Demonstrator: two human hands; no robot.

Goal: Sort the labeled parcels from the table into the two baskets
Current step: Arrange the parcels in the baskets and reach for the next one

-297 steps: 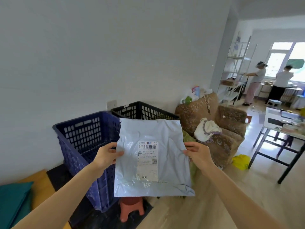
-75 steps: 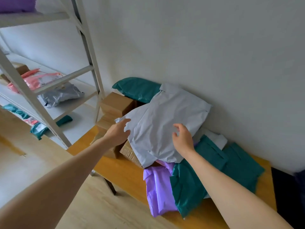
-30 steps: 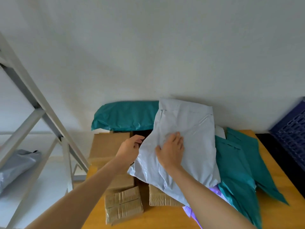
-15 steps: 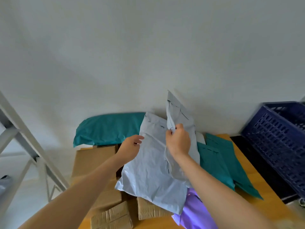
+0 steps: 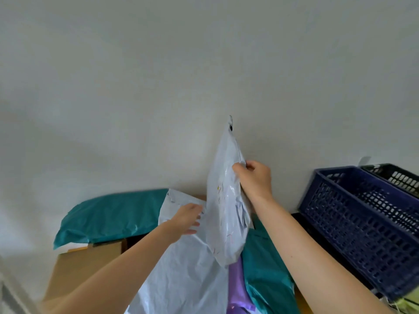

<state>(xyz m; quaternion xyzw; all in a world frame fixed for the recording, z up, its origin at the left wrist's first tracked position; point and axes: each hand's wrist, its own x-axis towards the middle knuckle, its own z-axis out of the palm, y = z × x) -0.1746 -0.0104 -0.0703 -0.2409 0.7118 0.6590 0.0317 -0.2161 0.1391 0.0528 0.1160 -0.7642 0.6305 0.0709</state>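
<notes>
Right hand [image 5: 255, 180]: fingers and thumb pinch edge of grey parcel [image 5: 224, 211], held upright above pile. Left hand [image 5: 187, 217]: fingers straight, resting on second grey parcel [image 5: 186, 275], flat on pile. Teal parcel [image 5: 108, 218] far left, cardboard box [image 5: 84, 266] near left. Blue basket [image 5: 362, 223] right, black basket [image 5: 399, 177] beyond it.

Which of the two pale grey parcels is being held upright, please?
The edge-on grey parcel gripped by the right hand; the crumpled grey parcel lies flat, under the left hand.
</notes>
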